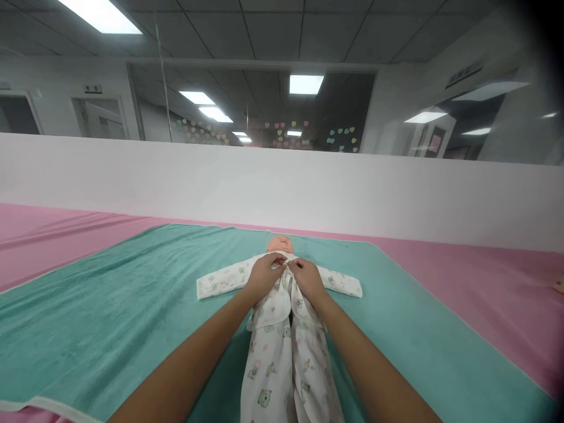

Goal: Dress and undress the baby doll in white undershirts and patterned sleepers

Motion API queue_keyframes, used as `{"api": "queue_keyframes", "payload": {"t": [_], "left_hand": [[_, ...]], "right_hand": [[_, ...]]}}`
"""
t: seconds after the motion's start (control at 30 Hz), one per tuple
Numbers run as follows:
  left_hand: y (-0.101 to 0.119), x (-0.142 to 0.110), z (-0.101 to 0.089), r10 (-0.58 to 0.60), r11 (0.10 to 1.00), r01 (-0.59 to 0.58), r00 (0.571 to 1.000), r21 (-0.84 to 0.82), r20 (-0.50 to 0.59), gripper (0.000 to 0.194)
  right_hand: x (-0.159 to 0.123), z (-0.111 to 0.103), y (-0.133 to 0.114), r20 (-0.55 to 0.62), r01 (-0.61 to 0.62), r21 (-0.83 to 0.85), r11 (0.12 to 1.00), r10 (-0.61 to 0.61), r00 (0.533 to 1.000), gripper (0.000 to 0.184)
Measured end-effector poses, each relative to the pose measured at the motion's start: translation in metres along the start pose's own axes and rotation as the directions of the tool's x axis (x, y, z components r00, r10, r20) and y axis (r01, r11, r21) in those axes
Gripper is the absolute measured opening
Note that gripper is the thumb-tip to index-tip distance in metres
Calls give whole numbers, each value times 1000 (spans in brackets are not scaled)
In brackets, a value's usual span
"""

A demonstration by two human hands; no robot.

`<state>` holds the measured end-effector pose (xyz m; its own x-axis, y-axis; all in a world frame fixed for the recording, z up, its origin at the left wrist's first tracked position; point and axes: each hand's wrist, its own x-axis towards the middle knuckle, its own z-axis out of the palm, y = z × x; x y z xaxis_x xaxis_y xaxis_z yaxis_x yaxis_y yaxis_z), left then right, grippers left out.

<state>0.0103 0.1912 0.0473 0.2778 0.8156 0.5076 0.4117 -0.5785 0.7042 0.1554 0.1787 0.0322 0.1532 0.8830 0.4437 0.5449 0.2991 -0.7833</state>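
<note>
from the head view, a doll [280,243] in a white printed outfit [269,317] lies on its back on a teal cloth [132,311], which is spread over pink fabric [476,276]. the left hand [265,274] and right hand [307,277] pinch the outfit's front near the neck. beyond stand a low white wall [264,182], glass with heart stickers [288,134] and lit ceiling panels [306,84].

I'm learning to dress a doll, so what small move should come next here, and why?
Probably ease the printed top's front edges together just below the fingers: the left hand and right hand pinch it near the doll's head, while the front parts lower down.
</note>
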Motion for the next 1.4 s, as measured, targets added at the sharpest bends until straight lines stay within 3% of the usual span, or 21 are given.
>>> {"api": "queue_keyframes", "payload": {"t": [0.13, 0.3, 0.4, 0.6, 0.93, 1.23, 1.4], "left_hand": [[-4, 1, 1, -50, 986, 46, 999, -163, -18, 13], [-6, -1, 1, -129, 899, 121, 992, -421, 10, 15], [-4, -2, 1, -133, 868, 135, 990, -478, 39, 15], [2, -5, -3, -146, 850, 166, 986, -501, 79, 16], [5, -7, -7, -175, 899, 189, 982, -394, 73, 16], [6, -7, -5, -141, 933, 140, 990, -330, 21, 13], [7, -7, -5, -125, 955, 124, 992, -270, 15, 12]], "right_hand": [[2, 0, 3, -11, -10, -1, 1000, 10, 1000, 27], [-6, 2, 0, -74, 18, 14, 1000, -17, 997, 28], [-12, 1, -3, -78, 71, 30, 997, -69, 995, 27], [-16, -2, -8, -55, 74, 59, 996, -71, 996, 26], [-14, -5, 2, -8, 56, 239, 969, -55, 998, 23], [-13, 0, 10, -8, 28, 290, 957, -27, 1000, 24], [-10, 0, 11, 58, -16, 324, 946, -3, 998, 25]]}}
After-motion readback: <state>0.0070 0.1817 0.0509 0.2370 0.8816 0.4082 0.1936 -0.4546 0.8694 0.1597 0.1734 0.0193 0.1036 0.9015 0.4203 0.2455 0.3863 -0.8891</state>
